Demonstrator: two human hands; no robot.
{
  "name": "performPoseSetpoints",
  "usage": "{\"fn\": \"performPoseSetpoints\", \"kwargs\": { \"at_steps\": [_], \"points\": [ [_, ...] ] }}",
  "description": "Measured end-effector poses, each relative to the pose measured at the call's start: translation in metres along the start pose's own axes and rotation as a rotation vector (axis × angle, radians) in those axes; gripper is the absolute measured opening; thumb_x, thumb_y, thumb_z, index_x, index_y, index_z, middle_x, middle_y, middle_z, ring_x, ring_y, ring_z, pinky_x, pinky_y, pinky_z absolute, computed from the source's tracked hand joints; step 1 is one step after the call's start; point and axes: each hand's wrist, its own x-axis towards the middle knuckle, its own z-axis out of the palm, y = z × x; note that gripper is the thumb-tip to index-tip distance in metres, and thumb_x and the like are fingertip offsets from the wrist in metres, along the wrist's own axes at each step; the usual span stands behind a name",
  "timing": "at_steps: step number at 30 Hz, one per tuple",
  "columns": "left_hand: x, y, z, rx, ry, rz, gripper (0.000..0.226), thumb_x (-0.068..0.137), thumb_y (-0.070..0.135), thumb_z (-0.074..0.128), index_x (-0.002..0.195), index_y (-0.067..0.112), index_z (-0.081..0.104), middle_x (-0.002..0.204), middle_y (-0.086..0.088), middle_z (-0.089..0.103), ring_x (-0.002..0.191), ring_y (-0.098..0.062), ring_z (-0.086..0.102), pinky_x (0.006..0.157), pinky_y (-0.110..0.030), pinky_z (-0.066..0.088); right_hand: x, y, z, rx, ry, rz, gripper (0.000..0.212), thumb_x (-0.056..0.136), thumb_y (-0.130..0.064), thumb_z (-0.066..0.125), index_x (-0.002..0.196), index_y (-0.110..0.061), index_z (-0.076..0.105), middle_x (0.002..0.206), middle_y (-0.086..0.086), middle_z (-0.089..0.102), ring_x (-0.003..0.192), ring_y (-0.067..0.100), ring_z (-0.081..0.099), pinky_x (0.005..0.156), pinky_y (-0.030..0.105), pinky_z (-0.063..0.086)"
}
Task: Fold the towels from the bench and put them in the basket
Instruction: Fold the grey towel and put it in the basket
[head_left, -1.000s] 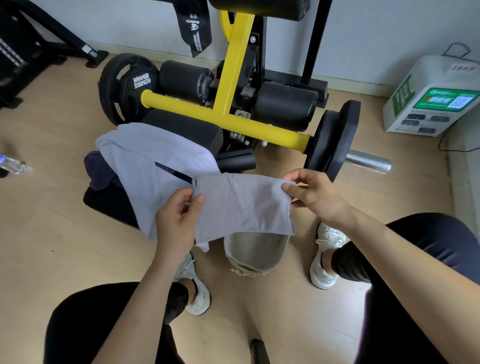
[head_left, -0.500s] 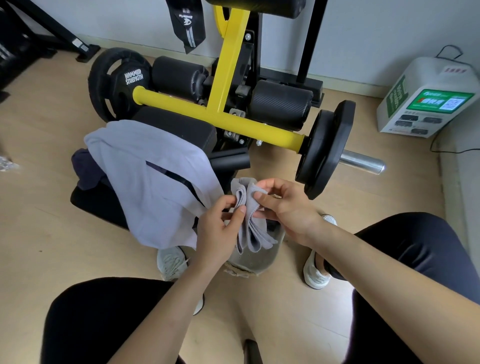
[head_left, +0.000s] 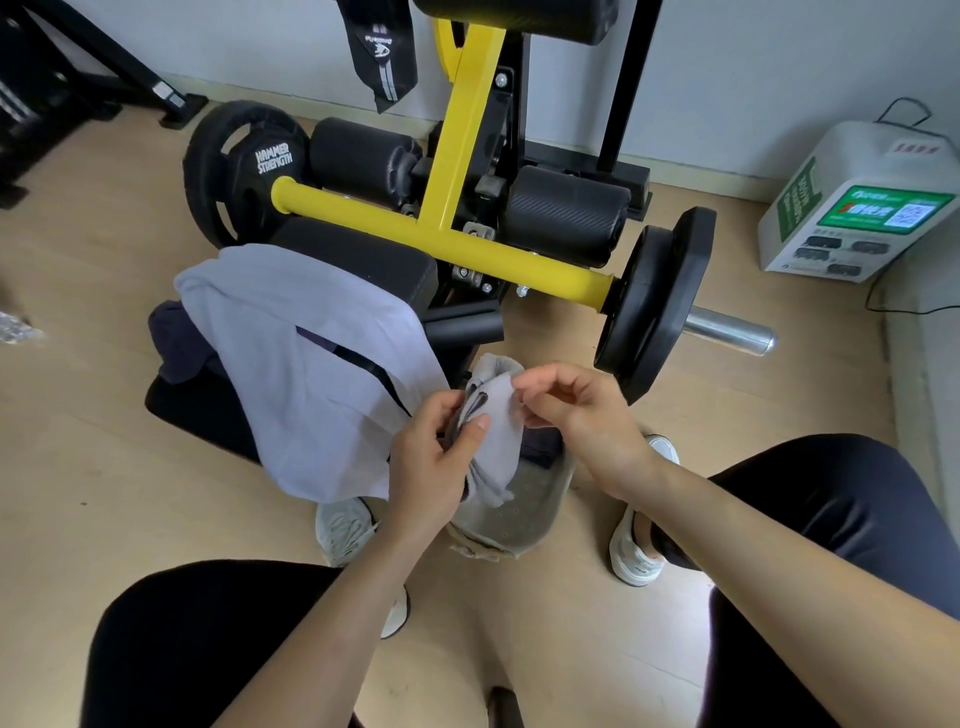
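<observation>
The left hand (head_left: 428, 467) grips the folded grey towel (head_left: 493, 447), fingers curled round it, just above the basket (head_left: 524, 519). The right hand (head_left: 576, 415) curls at its top edge; whether it pinches is unclear. On the bench (head_left: 363, 249) a pale towel (head_left: 311, 374) and a dark towel (head_left: 176, 338) look still unfolded

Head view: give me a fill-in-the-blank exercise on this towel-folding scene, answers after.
The thumb across the folded grey towel belongs to the ____ hand.
Right below that towel, on the floor, stands an open ____.
A larger pale towel is draped over the black ____.
The weight plate reads HAMMER ____.
Answers: left; basket; bench; STRENGTH.
</observation>
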Motion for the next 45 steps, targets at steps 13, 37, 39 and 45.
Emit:
{"fn": "performPoseSetpoints", "kwargs": {
  "at_steps": [13, 37, 39, 45],
  "points": [
    [0.014, 0.011, -0.040, -0.187, -0.175, -0.008, 0.019, 0.093, 0.030, 0.063, 0.112, 0.031, 0.067, 0.110, 0.001, 0.073, 0.106, -0.021, 0.068, 0.091, -0.045, 0.057, 0.024, 0.005, -0.039, -0.550, -0.327, -0.148, 0.021, 0.079, -0.011, 0.079, 0.092, -0.019, 0.064, 0.124, -0.007, 0.063, 0.120, 0.009, 0.057, 0.105, 0.025, 0.040],
    [0.018, 0.008, -0.031, -0.360, -0.005, -0.382, 0.017, 0.098, 0.029, 0.067, 0.111, 0.020, 0.072, 0.112, -0.002, 0.076, 0.109, -0.025, 0.071, 0.095, -0.046, 0.058, 0.017, 0.005, -0.023, -0.320, -0.146, 0.043, 0.040, 0.077, -0.006, 0.082, 0.098, -0.014, 0.049, 0.094, -0.004, 0.057, 0.084, 0.009, 0.060, 0.064, 0.025, 0.053],
    [0.017, 0.010, -0.028, -0.335, -0.047, -0.367, 0.026, 0.091, 0.031, 0.075, 0.115, 0.023, 0.070, 0.111, 0.004, 0.076, 0.107, -0.017, 0.072, 0.088, -0.036, 0.060, 0.015, 0.006, -0.020, -0.355, -0.119, 0.023, 0.039, 0.076, -0.008, 0.082, 0.098, -0.016, 0.050, 0.092, -0.005, 0.057, 0.082, 0.008, 0.059, 0.065, 0.031, 0.056],
    [0.014, -0.002, -0.013, -0.111, 0.038, -0.316, 0.058, 0.072, 0.036, 0.091, 0.121, 0.029, 0.062, 0.113, 0.014, 0.071, 0.104, -0.004, 0.068, 0.087, -0.028, 0.057, 0.007, 0.003, -0.010, -0.376, -0.147, -0.052, 0.040, 0.078, -0.005, 0.081, 0.105, -0.012, 0.053, 0.097, 0.004, 0.058, 0.083, 0.007, 0.055, 0.074, 0.032, 0.056]
  ]
}}
